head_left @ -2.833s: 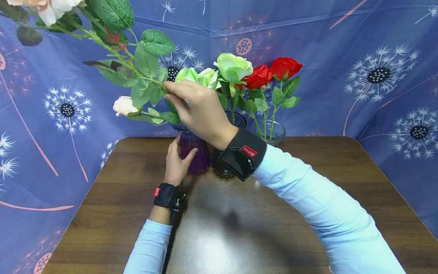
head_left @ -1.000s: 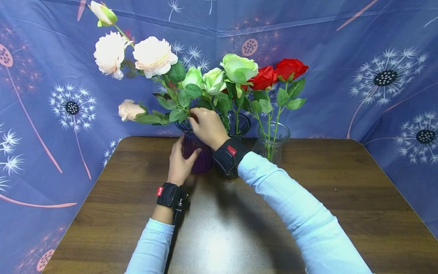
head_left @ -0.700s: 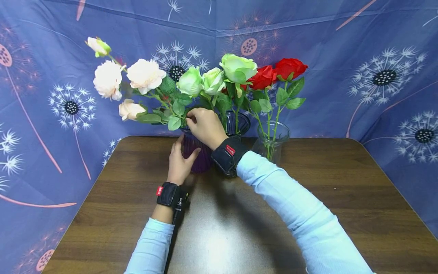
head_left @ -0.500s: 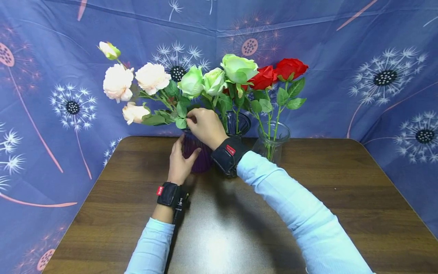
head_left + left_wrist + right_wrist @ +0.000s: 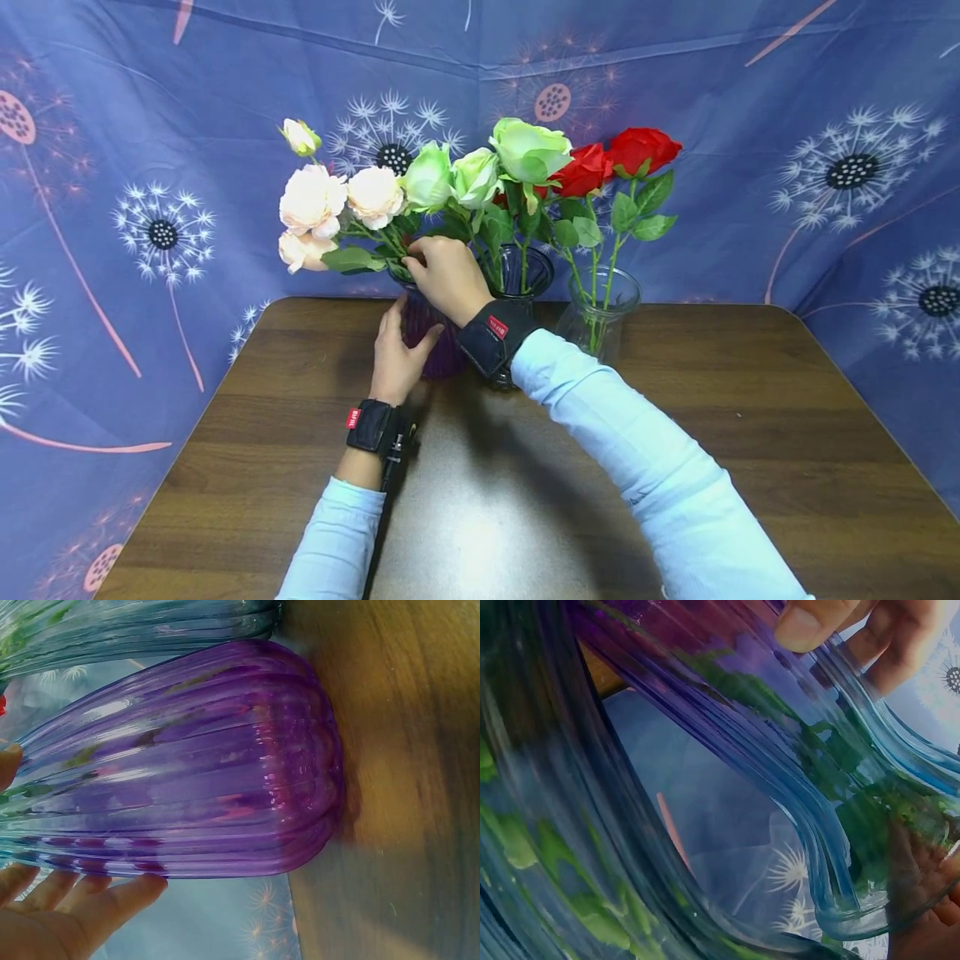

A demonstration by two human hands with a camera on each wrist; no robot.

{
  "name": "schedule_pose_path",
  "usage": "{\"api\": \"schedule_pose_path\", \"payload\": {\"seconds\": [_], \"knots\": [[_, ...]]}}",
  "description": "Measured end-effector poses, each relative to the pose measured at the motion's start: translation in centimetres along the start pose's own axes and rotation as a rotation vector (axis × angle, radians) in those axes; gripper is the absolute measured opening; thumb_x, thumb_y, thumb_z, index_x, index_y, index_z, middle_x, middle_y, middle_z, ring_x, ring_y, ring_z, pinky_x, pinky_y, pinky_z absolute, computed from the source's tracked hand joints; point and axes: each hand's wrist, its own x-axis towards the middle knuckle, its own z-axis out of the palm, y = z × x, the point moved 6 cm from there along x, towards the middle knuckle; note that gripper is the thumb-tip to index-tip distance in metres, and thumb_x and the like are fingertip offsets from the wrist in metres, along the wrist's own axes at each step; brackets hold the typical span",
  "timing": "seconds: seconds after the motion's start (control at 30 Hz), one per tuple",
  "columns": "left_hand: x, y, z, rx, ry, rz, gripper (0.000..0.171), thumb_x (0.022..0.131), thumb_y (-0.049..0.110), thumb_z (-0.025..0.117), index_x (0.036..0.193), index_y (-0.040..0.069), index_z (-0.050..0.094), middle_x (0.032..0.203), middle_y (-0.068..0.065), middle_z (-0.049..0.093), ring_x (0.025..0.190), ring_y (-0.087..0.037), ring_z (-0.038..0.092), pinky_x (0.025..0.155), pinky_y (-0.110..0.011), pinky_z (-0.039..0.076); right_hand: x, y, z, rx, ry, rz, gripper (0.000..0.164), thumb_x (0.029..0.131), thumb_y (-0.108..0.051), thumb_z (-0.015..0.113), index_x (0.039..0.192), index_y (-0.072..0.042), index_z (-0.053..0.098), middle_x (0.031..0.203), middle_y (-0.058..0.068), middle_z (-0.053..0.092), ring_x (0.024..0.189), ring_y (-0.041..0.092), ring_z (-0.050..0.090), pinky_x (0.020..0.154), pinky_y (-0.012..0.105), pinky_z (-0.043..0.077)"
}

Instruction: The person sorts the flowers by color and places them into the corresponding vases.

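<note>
My right hand (image 5: 450,279) pinches the stem of a cream artificial flower (image 5: 312,200) at the mouth of a purple ribbed glass vase (image 5: 442,358). Two full blossoms and a bud lean left on this stem. Below them, another cream flower (image 5: 302,252) stands in the same vase. The left hand (image 5: 397,354) holds the vase's side, thumb on the near side and fingers to the left. In the left wrist view the purple vase (image 5: 202,765) stands upright on the table. The right fingertips are partly hidden by leaves.
A dark glass vase (image 5: 534,273) with green-white roses (image 5: 528,150) stands just right of the purple one. Beyond it is a clear glass vase (image 5: 600,329) with red roses (image 5: 643,150). Blue patterned cloth (image 5: 712,75) hangs behind the brown wooden table (image 5: 712,400).
The right hand has lowered the cream flower stem into the purple vase, and its blossoms have dropped, then swung right towards the green roses. My left hand keeps its hold on the vase.
</note>
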Motion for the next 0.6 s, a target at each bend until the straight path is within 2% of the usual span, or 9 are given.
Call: {"api": "schedule_pose_path", "payload": {"seconds": [0.2,0.6], "knots": [[0.0,0.0,0.0,-0.013,-0.004,-0.013,0.074,0.078,0.044,0.061,0.138,0.017,0.027,0.135,-0.010,0.037,0.123,-0.022,0.039,0.096,-0.042,0.038,0.4,0.0,0.3,-0.017,-0.002,0.021,0.024,0.088,-0.026,0.053,0.100,-0.010,0.066,0.095,0.004,0.067,0.081,0.015,0.062,0.070,0.027,0.049],[0.1,-0.2,0.1,-0.022,-0.002,-0.005,0.071,0.079,0.040,0.062,0.137,0.017,0.029,0.134,-0.010,0.038,0.121,-0.022,0.041,0.094,-0.042,0.040,1.1,0.1,0.8,-0.061,-0.068,0.108,0.021,0.089,-0.022,0.049,0.095,-0.011,0.067,0.092,0.002,0.067,0.080,0.016,0.063,0.070,0.027,0.050]]}}
